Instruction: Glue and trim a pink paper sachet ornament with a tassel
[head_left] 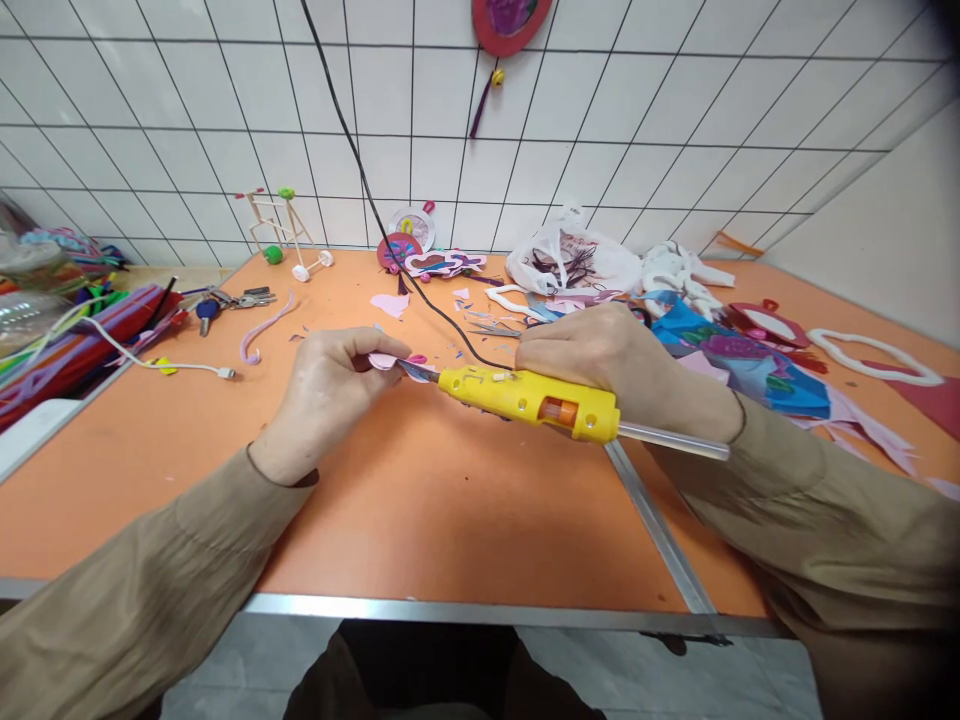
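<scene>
Head view: a pink piece is being pinched by the left hand, presumably steadied for the glue gun being gripped by the right hand.

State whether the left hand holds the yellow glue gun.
No: the right hand grips the glue gun; the left hand pinches a pink piece.

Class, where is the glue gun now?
In the head view, the glue gun is just right of centre, in the right hand, pointing toward the left hand.
</scene>
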